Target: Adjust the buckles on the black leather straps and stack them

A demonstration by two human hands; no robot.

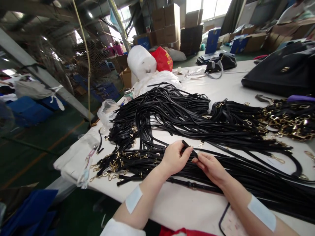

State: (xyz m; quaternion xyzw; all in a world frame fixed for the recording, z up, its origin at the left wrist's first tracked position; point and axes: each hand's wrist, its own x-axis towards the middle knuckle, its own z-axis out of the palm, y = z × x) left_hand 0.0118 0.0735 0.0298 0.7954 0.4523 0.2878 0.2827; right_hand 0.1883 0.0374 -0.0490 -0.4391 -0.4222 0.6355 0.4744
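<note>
Between my two hands is a black strap (189,148), pinched from both sides above the near pile. My left hand (174,158) is closed around it with the thumb on top. The fingertips of my right hand (209,166) press together on the strap's other part, close to the left thumb. Beneath and behind them lies a large heap of long black straps (167,114). Gold clasps (115,164) gather at the near left end of the straps. A buckled strap (189,184) runs along the front of the pile.
A white table (179,200) bears everything. Gold-fitted hardware pieces (292,119) and a black handbag (283,70) are at the right. A drink can (128,94), a clear plastic bag (107,113) and a red bag (161,59) stand toward the back left. Cardboard boxes (167,26) are stacked beyond.
</note>
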